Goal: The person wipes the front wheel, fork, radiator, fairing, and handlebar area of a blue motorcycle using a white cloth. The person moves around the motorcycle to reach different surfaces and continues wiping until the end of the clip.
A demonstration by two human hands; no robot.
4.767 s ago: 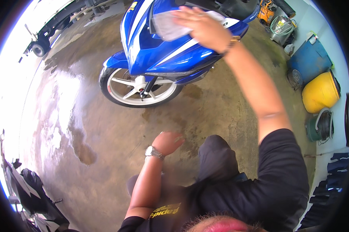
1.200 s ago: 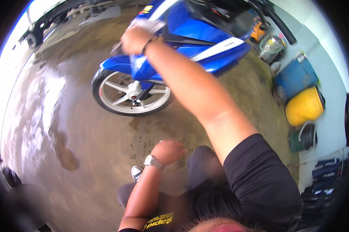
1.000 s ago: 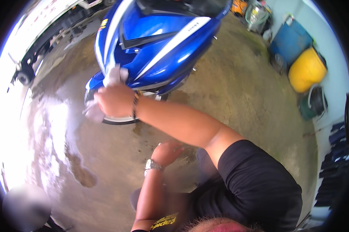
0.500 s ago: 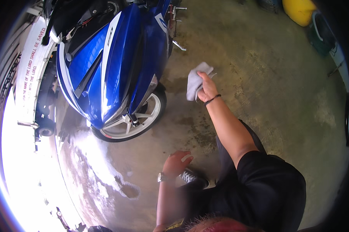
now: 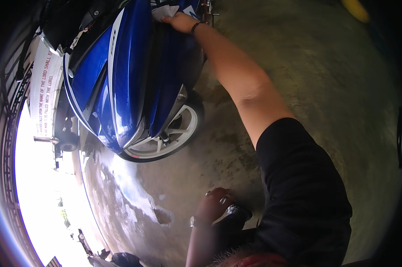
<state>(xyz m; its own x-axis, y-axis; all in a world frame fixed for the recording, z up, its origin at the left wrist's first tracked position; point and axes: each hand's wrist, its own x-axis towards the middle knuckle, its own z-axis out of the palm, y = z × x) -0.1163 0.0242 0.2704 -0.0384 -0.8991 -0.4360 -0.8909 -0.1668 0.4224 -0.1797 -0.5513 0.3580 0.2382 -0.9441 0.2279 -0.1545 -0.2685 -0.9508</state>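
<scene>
A blue motorcycle (image 5: 130,75) with white stripes fills the upper left, its front wheel (image 5: 186,132) with white spokes pointing toward me. My right arm reaches far forward, and my right hand (image 5: 180,22) is closed on a pale grey cloth (image 5: 165,12). The cloth lies against the bike's blue bodywork, near the top edge of the view. Low in front of my body hangs my left hand (image 5: 213,204), with nothing in it and its fingers loosely apart. It wears a silver watch (image 5: 200,221) at the wrist and is above my dark shoe (image 5: 241,212).
Bare, stained concrete floor (image 5: 312,93) spreads to the right of the bike. At the left, a white panel with red lettering (image 5: 44,89) stands beside dark metal bars (image 5: 9,107) and a bright opening. Part of a yellow object (image 5: 356,10) shows at the upper right.
My right hand has moved forward and left with the cloth, from over the floor beside the bike onto its bodywork. My left hand has shifted slightly right and lower in the view.
</scene>
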